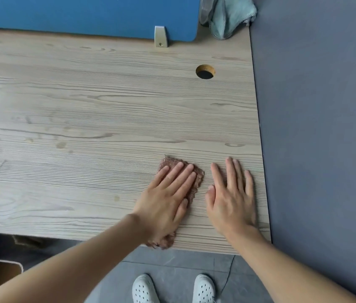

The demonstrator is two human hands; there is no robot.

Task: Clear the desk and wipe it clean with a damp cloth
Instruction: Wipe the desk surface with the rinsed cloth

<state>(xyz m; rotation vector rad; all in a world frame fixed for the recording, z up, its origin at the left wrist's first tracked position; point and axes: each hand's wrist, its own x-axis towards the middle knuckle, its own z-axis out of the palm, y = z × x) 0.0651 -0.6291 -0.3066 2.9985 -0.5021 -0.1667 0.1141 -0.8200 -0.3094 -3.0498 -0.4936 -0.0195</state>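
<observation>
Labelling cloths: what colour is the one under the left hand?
Brown cloth, head view.

Wood-grain desk (85,95), brown cloth (198,176) at front, teal towel (231,18) far corner

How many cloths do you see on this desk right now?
2. A brown cloth lies flat under the left hand near the front edge; a light blue cloth sits bunched at the far right corner.

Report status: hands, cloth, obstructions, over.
Left hand flat, pressing brown cloth at desk front edge. Right hand flat on bare wood beside it. Teal cloth bunched at far right corner; faint marks left of centre.
</observation>
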